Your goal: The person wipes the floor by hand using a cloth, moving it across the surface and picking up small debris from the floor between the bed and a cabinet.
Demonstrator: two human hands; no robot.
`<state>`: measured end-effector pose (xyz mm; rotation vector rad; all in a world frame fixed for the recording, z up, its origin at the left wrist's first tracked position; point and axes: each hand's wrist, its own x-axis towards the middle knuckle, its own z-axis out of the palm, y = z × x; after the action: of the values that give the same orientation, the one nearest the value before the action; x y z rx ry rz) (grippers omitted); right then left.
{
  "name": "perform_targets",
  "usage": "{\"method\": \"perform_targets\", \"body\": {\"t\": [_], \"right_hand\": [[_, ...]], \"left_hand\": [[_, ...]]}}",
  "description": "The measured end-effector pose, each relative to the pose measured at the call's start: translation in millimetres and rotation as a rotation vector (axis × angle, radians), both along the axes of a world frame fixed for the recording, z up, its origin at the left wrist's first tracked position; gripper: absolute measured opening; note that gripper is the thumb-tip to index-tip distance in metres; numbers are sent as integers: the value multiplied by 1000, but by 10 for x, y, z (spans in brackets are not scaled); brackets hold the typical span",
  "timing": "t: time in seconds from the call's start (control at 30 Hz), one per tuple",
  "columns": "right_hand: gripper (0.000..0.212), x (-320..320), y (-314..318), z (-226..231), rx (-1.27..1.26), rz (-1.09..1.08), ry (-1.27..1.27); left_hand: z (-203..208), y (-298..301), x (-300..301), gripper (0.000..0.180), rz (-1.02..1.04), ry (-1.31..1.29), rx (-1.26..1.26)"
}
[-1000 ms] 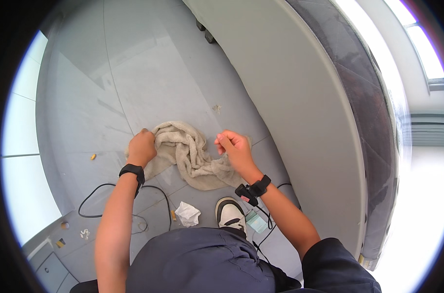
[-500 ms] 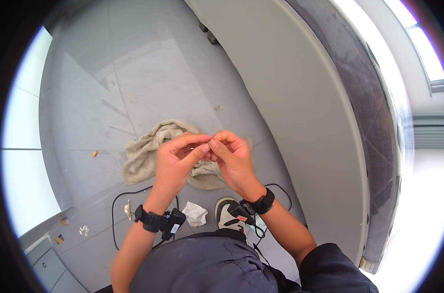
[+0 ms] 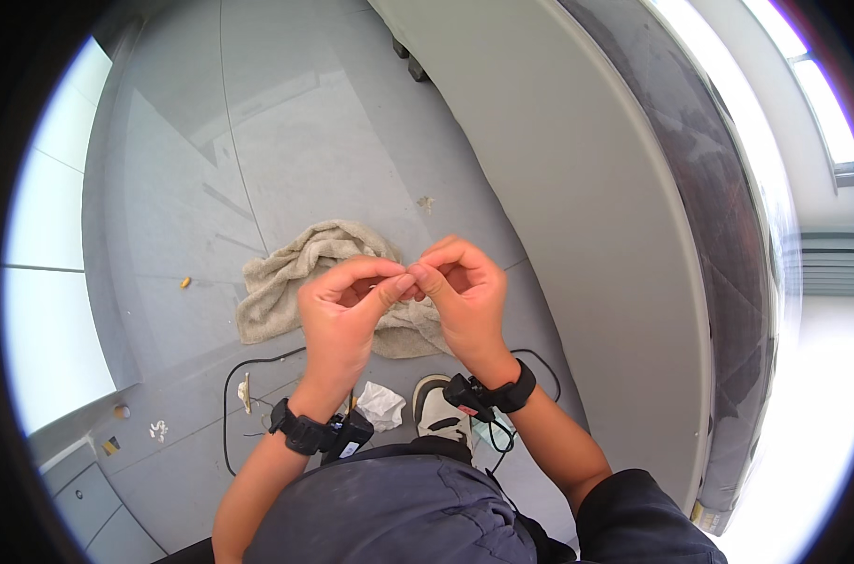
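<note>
My left hand [image 3: 341, 310] and my right hand [image 3: 466, 296] meet above the floor, thumbs and index fingers pinched together, tip against tip. Whatever sits between the fingertips is too small or too hidden to make out. Below both hands a crumpled beige towel [image 3: 275, 282] lies on the grey tiles. Black straps with small black devices circle both wrists.
To the right runs a grey bed base [image 3: 577, 188] with a dark mattress [image 3: 699, 169]. Around my shoe [image 3: 438, 414] lie a crumpled white tissue [image 3: 381, 406] and a black cable [image 3: 228, 414]. A small orange-yellow bit [image 3: 186, 282] and white scraps [image 3: 158, 430] dot the floor at left.
My right hand has shifted slightly to the right and its fingers have arched more. The fingertips of both hands still touch. The whole view has moved a little.
</note>
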<state>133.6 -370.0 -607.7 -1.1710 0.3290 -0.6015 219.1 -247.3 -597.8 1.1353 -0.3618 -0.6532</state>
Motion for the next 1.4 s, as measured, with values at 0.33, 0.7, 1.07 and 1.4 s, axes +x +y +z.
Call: {"method": "perform_targets", "body": {"t": [0.33,0.7,1.07,1.4], "right_hand": [[9,-124,-38,-20,-162,-28,-15],[9,-201,-3,-19,-167,-119,-29],[8,-213,12,-115,36,7,-28],[9,-274,6,-219,675,260,-117]], "left_hand": [[70,29,12,9,-148,74,27],[59,-35,-128,13,-130,108,18],[-85,-14,-120,14,-142,53,-19],[-82,-24,-171,17,-255,213,-153]]}}
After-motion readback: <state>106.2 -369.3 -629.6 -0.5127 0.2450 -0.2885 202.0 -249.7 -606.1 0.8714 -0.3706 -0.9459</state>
